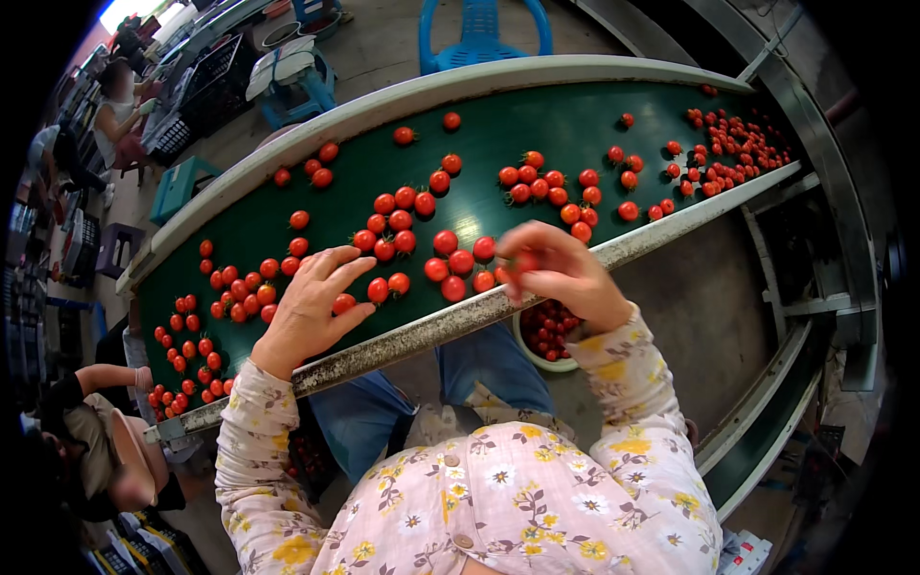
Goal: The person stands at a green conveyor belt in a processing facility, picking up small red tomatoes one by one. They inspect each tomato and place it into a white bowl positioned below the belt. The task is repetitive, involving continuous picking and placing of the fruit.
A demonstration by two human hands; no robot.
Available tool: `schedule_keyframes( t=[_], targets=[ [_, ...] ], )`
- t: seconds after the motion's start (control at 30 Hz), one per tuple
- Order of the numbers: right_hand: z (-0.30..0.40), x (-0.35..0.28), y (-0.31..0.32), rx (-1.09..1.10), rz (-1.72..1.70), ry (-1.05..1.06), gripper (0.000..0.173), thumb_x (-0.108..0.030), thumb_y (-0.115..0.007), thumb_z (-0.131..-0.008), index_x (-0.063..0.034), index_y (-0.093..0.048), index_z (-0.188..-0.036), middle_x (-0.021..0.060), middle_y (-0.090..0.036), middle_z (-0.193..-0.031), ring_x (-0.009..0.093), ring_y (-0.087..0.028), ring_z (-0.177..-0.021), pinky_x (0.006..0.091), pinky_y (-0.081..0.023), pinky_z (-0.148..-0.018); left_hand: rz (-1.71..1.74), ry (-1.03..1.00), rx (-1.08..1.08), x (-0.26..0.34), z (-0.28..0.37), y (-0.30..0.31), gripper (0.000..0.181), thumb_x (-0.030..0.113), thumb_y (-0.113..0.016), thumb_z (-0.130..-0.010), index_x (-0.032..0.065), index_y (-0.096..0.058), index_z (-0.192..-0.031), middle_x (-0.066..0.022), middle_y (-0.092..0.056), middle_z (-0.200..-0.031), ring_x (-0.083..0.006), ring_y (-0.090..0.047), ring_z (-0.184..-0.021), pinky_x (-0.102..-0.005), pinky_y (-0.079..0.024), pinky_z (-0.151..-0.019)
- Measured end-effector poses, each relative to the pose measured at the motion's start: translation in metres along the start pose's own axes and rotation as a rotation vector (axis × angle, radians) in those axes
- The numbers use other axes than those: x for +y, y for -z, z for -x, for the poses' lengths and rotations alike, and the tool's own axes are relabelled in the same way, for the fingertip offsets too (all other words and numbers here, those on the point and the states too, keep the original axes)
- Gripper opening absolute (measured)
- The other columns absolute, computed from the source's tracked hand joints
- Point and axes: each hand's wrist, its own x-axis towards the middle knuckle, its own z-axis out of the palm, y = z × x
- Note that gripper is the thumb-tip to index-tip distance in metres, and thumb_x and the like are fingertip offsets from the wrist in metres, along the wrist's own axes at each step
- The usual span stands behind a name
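Many cherry tomatoes (460, 261) lie in loose groups along a green conveyor belt (575, 118). My right hand (557, 266) is above the belt's near rail, its thumb and fingers closed around a red cherry tomato (527, 261); the hand is slightly blurred. Below that hand, a pale bucket (550, 363) contains dark red tomatoes (550, 327). My left hand (313, 305) rests low over the belt with fingers spread, beside a tomato (343, 303) near its thumb. Whether its palm touches any fruit is hidden.
The worn white near rail (410, 345) runs between my body and the belt. A blue plastic chair (480, 39) stands beyond the far rail (402, 100). At left, a co-worker (100, 438) sits by the belt's end; another person (118, 115) sits farther back near black crates (215, 79).
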Motion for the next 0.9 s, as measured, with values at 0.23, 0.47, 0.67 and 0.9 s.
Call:
schedule_keyframes(
  t=[0.23, 0.47, 0.67, 0.9],
  targets=[
    [0.148, 0.079, 0.109, 0.397, -0.270, -0.339, 0.032, -0.010, -0.058, -0.080, -0.0005, -0.054, -0.110, 0.0149, -0.060, -0.097, 0.020, -0.061, -0.071, 0.0319, -0.053, -0.064, 0.011, -0.210, -0.213, 0.023, -0.050, -0.033, 0.055, 0.023, -0.069, -0.079, 0.0178, -0.052, -0.131, -0.0114, -0.040, -0.140, -0.0330, -0.031, -0.134, -0.0475, -0.027, -0.109],
    [0.202, 0.243, 0.177, 1.090, -0.099, -0.685, 0.038, -0.011, -0.056, -0.087, -0.0045, -0.051, -0.123, 0.0088, -0.059, -0.097, 0.020, -0.060, -0.087, 0.0340, -0.054, -0.077, -0.138, -0.263, -0.273, 0.034, -0.091, -0.068, 0.047, 0.036, -0.055, -0.088, 0.0180, -0.053, -0.131, -0.0123, -0.039, -0.142, -0.0329, -0.031, -0.133, -0.0502, -0.018, -0.112],
    [0.147, 0.138, 0.169, 0.279, 0.464, -0.646, 0.038, -0.017, -0.061, -0.087, -0.0017, -0.054, -0.122, 0.0090, -0.063, -0.103, 0.015, -0.061, -0.089, 0.0287, -0.052, -0.076, -0.265, -0.095, -0.184, 0.020, -0.081, -0.056, 0.056, 0.026, -0.058, -0.085, 0.0136, -0.044, -0.137, -0.0120, -0.042, -0.140, -0.0311, -0.030, -0.135, -0.0483, -0.014, -0.115],
    [0.069, -0.055, 0.107, 0.044, 0.375, -0.209, 0.022, -0.004, -0.054, -0.090, 0.0002, -0.061, -0.111, 0.0045, -0.065, -0.095, 0.007, -0.059, -0.084, 0.0238, -0.048, -0.075, -0.308, 0.083, -0.076, -0.016, -0.062, -0.038, 0.057, 0.023, -0.061, -0.087, 0.0131, -0.042, -0.139, -0.0126, -0.035, -0.144, -0.0327, -0.029, -0.136, -0.0438, -0.024, -0.112]
  ],
)
